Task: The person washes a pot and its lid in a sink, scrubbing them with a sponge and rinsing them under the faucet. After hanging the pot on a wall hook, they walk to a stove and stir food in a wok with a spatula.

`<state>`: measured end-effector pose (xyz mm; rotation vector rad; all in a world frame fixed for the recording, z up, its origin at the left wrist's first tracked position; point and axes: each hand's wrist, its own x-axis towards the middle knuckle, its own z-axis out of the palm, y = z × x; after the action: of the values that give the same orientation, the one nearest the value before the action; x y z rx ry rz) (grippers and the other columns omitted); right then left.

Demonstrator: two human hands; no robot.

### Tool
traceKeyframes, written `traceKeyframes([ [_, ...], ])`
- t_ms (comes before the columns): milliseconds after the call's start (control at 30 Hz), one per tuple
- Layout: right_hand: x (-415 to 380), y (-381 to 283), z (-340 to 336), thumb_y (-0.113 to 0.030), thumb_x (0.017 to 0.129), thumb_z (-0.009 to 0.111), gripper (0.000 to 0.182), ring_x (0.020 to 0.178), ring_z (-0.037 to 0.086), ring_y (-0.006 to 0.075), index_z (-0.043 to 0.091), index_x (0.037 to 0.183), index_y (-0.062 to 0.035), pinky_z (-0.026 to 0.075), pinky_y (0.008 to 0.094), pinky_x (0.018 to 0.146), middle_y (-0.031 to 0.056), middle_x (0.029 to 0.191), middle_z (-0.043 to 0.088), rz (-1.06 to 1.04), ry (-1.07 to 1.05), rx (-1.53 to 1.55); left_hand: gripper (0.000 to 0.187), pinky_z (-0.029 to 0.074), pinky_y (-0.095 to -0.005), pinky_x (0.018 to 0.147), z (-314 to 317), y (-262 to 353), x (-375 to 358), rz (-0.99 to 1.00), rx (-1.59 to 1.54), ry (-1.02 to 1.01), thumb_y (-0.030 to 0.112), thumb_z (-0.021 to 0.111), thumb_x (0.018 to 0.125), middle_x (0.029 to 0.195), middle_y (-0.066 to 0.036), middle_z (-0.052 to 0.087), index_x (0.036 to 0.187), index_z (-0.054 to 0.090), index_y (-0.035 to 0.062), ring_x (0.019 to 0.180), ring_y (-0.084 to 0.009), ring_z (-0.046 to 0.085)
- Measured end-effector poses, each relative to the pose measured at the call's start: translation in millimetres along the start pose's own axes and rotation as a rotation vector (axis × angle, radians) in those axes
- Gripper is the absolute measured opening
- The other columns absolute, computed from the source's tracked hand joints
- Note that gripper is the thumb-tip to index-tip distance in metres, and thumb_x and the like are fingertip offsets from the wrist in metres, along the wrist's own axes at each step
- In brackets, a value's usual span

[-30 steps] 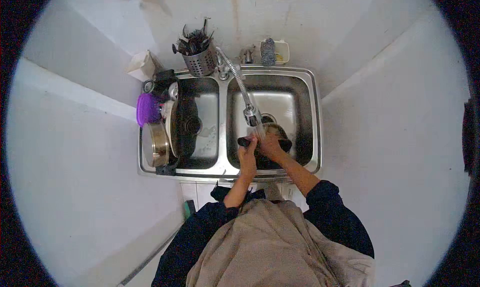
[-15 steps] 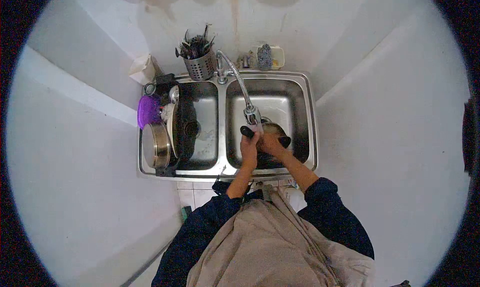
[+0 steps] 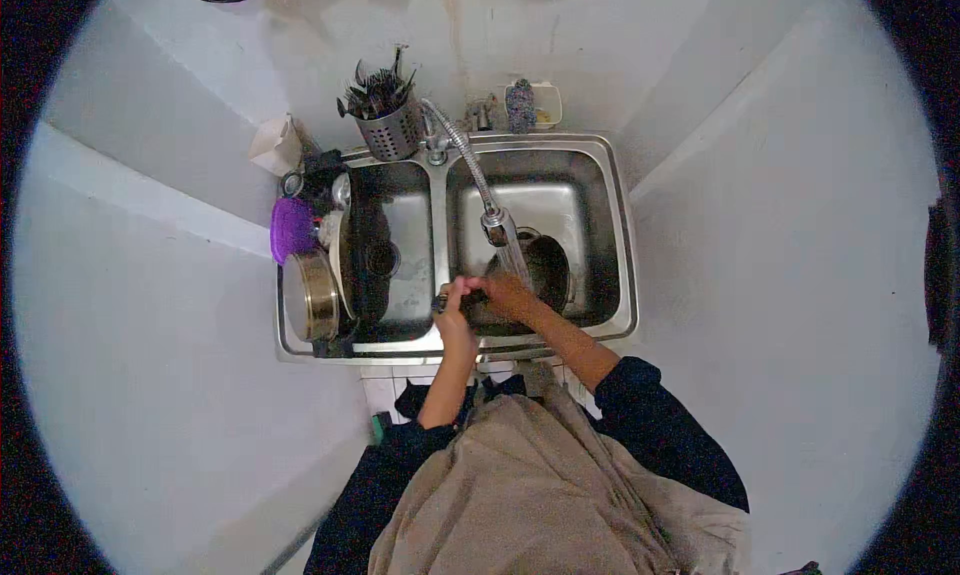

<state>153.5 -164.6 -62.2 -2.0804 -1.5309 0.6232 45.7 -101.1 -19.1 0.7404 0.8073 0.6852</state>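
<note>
Over the divider's front part, my left hand [image 3: 455, 320] is closed around a black, handle-like object [image 3: 439, 303], most of which its fingers cover. My right hand [image 3: 508, 296] is curled close beside it, its fingertips meeting the left hand's fingers; what they grip is hidden. Water streams from the flexible faucet's spray head [image 3: 496, 227] close to the right hand. Beneath the stream, a dark round pan or pot [image 3: 547, 270] lies in the right sink basin [image 3: 592, 200], partly covered by the right hand and forearm.
Left of the left basin [image 3: 408, 200] stand a steel pot [image 3: 313, 297], a purple container [image 3: 291, 230] and other dishes. A perforated holder [image 3: 392, 135] full of cutlery is behind the sink. A scrubber [image 3: 520, 107] rests by a pale tray [image 3: 546, 103]. Walls close in both sides.
Both hands have moved left, out of the faucet's stream, carrying the black object toward the divider. More of the dark pan or pot in the right basin is now exposed.
</note>
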Motion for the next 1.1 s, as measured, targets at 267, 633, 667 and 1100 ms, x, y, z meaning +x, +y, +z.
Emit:
traceKeyframes([
  [267, -15, -37, 9, -0.003, 0.065, 0.06, 0.042, 0.091, 0.055, 0.033, 0.053, 0.105, -0.0082, 0.03, 0.0484, 0.093, 0.0131, 0.094, 0.06, 0.041, 0.102, 0.078, 0.031, 0.04, -0.028, 0.076, -24, 21, -34, -0.138, -0.114, -0.008, 0.033, 0.038, 0.092, 0.093, -0.01, 0.061, 0.077, 0.051, 0.0084, 0.091, -0.0172, 0.055],
  [633, -41, -22, -22, -0.007, 0.077, 0.057, 0.015, 0.068, 0.051, 0.0129, 0.055, 0.091, -0.0045, 0.044, 0.0293, 0.072, 0.0019, 0.071, 0.053, 0.252, 0.719, 1.087, 0.028, 0.037, -0.0322, 0.089, 6, 57, -56, 0.034, 0.147, -0.153, 0.031, 0.042, 0.091, 0.1, -0.008, 0.057, 0.097, 0.052, 0.0056, 0.101, -0.0159, 0.051],
  [667, -44, -17, -26, -0.01, 0.079, 0.056, 0.011, 0.062, 0.046, 0.0115, 0.054, 0.088, -0.005, 0.043, 0.0284, 0.068, 0.0007, 0.066, 0.048, 0.239, 0.804, 1.216, 0.028, 0.038, -0.0335, 0.088, 2, 56, -55, 0.031, 0.172, -0.147, 0.032, 0.043, 0.091, 0.101, -0.008, 0.057, 0.096, 0.052, 0.0067, 0.102, -0.0161, 0.051],
  [1100, -115, 59, -135, -0.035, 0.09, 0.044, 0.031, 0.04, 0.025, 0.0094, 0.049, 0.071, -0.0109, 0.03, 0.0256, 0.043, -0.0045, 0.048, 0.029, 0.028, 1.292, 1.835, 0.023, 0.04, -0.0303, 0.083, -18, 26, -41, -0.123, 0.204, -0.119, 0.03, 0.049, 0.088, 0.097, -0.004, 0.058, 0.095, 0.052, 0.0086, 0.098, -0.0146, 0.054],
])
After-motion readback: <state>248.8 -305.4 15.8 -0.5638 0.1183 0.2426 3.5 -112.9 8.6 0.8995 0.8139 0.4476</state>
